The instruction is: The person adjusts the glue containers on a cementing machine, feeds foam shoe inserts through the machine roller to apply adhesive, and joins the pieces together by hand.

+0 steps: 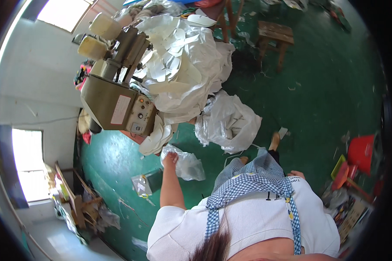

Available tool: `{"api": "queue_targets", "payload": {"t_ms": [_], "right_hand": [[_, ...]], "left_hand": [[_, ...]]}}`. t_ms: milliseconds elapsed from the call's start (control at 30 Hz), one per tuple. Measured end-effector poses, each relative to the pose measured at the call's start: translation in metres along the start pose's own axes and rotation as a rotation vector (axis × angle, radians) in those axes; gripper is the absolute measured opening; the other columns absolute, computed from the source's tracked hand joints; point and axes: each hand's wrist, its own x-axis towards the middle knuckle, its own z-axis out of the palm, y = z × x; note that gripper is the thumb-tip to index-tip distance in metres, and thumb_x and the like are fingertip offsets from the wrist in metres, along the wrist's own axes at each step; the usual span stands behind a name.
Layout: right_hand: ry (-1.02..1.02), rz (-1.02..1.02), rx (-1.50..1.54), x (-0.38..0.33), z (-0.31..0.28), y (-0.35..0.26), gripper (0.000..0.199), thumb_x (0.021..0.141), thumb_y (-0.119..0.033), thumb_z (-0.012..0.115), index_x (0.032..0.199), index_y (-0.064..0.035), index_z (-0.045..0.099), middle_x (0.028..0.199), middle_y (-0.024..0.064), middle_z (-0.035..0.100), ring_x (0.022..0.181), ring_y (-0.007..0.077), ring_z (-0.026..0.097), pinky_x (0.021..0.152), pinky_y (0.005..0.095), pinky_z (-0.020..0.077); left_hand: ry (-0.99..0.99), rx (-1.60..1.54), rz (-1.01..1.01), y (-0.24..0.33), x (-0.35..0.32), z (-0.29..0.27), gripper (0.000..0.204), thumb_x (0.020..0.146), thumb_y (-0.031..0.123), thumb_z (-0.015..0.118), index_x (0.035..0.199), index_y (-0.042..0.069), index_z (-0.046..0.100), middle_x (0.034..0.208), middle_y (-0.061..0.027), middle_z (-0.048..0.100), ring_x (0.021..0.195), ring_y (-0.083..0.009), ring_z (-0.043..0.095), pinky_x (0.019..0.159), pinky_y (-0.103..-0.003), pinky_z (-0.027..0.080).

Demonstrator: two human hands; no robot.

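The left hand (171,158) reaches forward from a bare forearm and has hold of the upper edge of a clear plastic bag (188,166), its fingers curled in on the film with little gap to be seen between them. The bag spreads out to the right of the hand, over the green floor (318,113), near the person's left side. Just beyond the hand is a layered stack of pale flat pieces (156,141), overlapping one another at the foot of a beige machine (113,98) with knobs on its panel

The right hand (296,174) shows only in part beside the hip, past the white shirt (252,219) (the sleeve and body cover most of it), so I cannot tell how far its fingers are open or whether they hold anything

To the right of the machine, loose white cut pieces (172,52) lie scattered over crumpled white sheeting (213,65). A white sack (228,122) stands nearer the person, its mouth open on more pale pieces. A small box (147,183) is on the floor to the left of the forearm, and a wooden stool (275,32) stands well apart, at the far right
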Motion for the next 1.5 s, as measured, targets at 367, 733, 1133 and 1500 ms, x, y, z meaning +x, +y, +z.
{"api": "queue_targets", "payload": {"t_ms": [367,733,1133,1500], "right_hand": [[0.025,-0.316,-0.468,0.098,0.069,-0.575,0.009,0.079,-0.016,0.053,0.085,-0.0093,0.056,0.068,0.006,0.061,0.054,0.0135,0.057,0.046,0.0293,0.0488],[-0.406,-0.42,-0.796,0.081,0.374,-0.771,0.027,0.086,-0.019,0.058,0.108,-0.0049,0.054,0.085,0.011,0.065,0.067,0.0155,0.062,0.058,0.0297,0.0528],[-0.256,-0.212,-1.047,0.121,0.675,-0.852,0.024,0.084,-0.012,0.055,0.106,-0.0033,0.052,0.082,0.0147,0.064,0.064,0.0199,0.062,0.055,0.0329,0.0533],[-0.32,-0.455,-1.601,0.193,0.851,-0.928,0.019,0.076,-0.009,0.066,0.089,0.004,0.069,0.08,0.0129,0.068,0.071,0.0192,0.064,0.065,0.0304,0.0512]], "left_hand": [[0.245,-0.054,0.412,-0.032,-0.146,0.348,0.013,0.087,0.009,0.057,0.098,0.002,0.059,0.081,-0.0066,0.064,0.066,-0.0139,0.062,0.055,-0.024,0.05],[0.227,-0.129,0.92,0.232,-0.025,0.528,0.014,0.088,0.005,0.055,0.097,-0.006,0.056,0.078,-0.0098,0.063,0.063,-0.0148,0.062,0.056,-0.027,0.054],[0.637,0.216,0.55,0.509,0.281,0.546,0.031,0.085,0.021,0.063,0.079,-0.009,0.057,0.06,-0.0146,0.063,0.048,-0.0226,0.064,0.046,-0.033,0.05],[1.057,0.603,0.611,0.56,0.339,0.542,0.033,0.088,0.029,0.055,0.085,-0.004,0.057,0.079,-0.0241,0.063,0.075,-0.0425,0.062,0.065,-0.049,0.048]]}}
